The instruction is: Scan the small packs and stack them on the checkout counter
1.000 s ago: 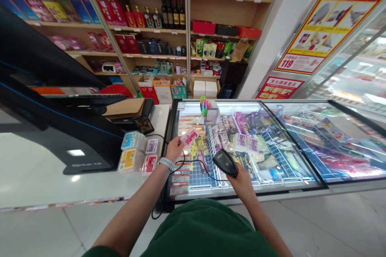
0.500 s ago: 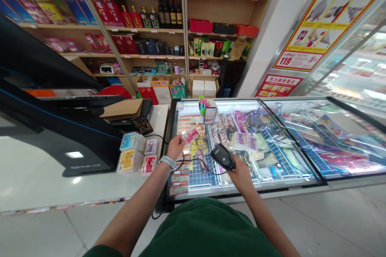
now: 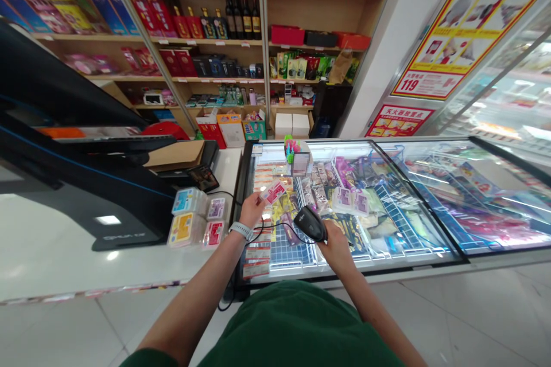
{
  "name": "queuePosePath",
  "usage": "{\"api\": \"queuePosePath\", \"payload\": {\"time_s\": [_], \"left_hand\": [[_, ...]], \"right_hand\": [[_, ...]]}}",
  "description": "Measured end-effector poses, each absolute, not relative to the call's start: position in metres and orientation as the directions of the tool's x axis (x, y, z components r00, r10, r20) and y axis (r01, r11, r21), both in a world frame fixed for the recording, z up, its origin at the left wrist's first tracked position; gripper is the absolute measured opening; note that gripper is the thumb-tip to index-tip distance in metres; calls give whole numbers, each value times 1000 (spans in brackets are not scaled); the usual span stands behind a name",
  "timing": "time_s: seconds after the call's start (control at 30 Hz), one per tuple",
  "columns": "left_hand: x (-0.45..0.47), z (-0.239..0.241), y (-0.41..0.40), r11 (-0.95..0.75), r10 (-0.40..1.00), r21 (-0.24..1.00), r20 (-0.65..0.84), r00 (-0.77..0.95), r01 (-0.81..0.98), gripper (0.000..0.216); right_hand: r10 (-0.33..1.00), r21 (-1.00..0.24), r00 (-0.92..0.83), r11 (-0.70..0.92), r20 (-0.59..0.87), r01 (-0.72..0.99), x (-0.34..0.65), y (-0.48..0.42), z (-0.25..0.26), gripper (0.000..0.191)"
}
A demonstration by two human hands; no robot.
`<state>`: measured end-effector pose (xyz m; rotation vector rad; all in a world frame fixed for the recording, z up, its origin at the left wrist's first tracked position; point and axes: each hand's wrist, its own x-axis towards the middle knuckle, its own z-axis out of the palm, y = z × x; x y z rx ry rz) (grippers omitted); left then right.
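Between the fingers of my left hand [image 3: 251,210] is a small clear plastic box with a pink-and-white label [image 3: 274,191], held above the freezer glass. My right hand [image 3: 334,243] is closed round the handle of a black barcode scanner [image 3: 310,223], its head turned left toward the labelled box. A thin black cable [image 3: 282,223] runs left from the scanner. Beyond my right hand, two clear boxes with purple labels [image 3: 350,200] lie on the glass. On the counter left of my left hand are stacked boxes with blue [image 3: 184,200], yellow [image 3: 181,229], purple [image 3: 216,208] and red labels [image 3: 214,233].
Below my hands is a glass-topped freezer [image 3: 293,276] with bagged goods in wire baskets. A large black monitor or till [image 3: 116,200] stands on the white counter [image 3: 64,269] at left. A cup of colourful items [image 3: 305,149] sits near the freezer's far edge. Stocked shelves [image 3: 198,40] rise behind.
My right hand has moved the barcode scanner slightly left, closer to the box in my left hand. The left hand stays nearly still. The other boxes have not moved.
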<state>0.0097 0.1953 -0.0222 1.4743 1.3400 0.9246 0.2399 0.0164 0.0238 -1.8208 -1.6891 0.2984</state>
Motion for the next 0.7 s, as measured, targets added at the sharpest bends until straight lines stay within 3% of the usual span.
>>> {"api": "queuePosePath", "payload": {"time_s": [0.7], "left_hand": [[4,-36,193,56,992,994,-66,106,91,27]], "right_hand": [[962,-595,140,28,234,803,244,15,5,35]]}}
